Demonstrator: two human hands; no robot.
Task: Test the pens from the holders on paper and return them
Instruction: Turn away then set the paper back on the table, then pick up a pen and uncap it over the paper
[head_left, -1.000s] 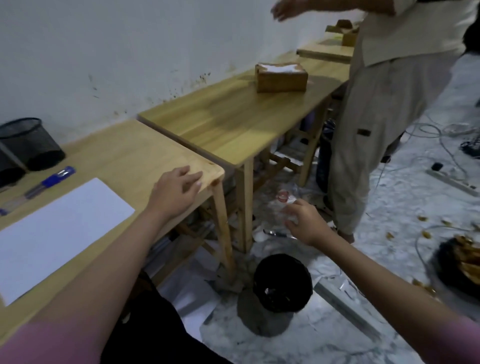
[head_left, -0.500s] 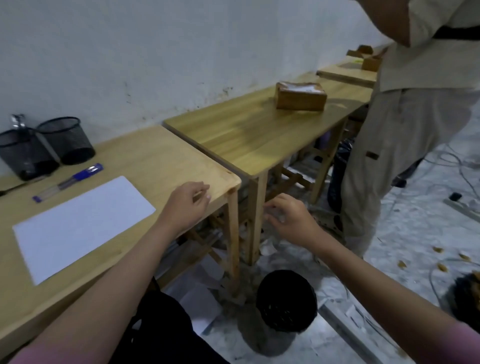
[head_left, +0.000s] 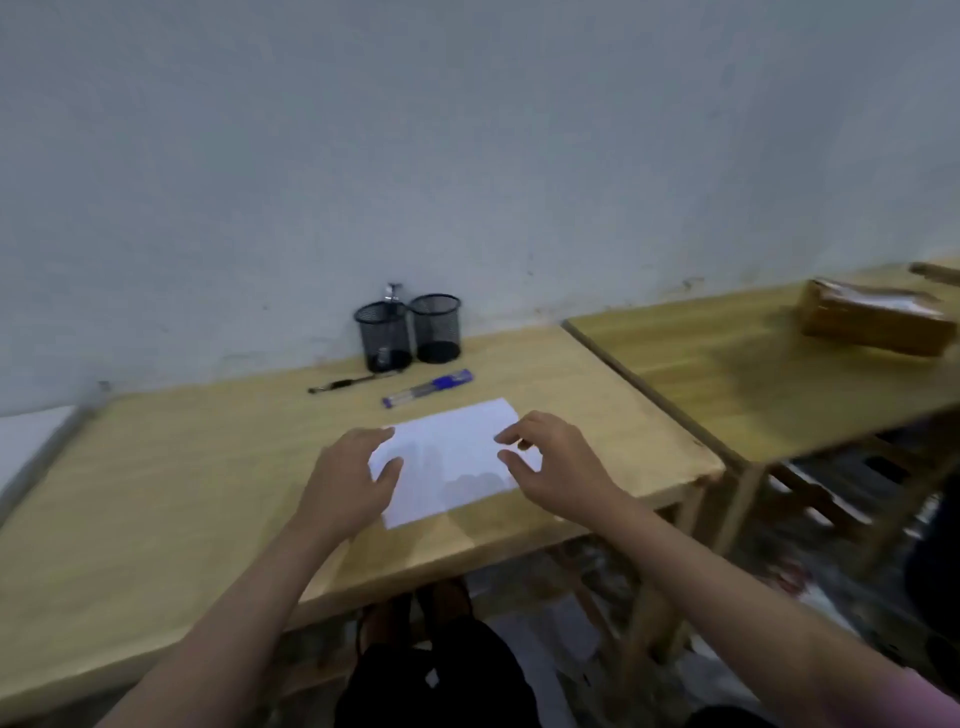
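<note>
Pens between holders (behind) and paper.

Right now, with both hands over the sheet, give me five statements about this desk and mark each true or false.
1. Two black mesh holders stand side by side at the wall, the left holder and the right holder. True.
2. The blue pen stands inside a holder. False: it lies flat on the desk, between the holders and the paper.
3. The left hand grips the black pen. False: the black pen lies on the desk before the left holder, and the left hand is at the paper's left edge, holding nothing.
4. The right hand is at the paper's right edge, fingers loosely curled. True.
5. The paper is covered in scribbles. False: no marks are visible on it.
</note>
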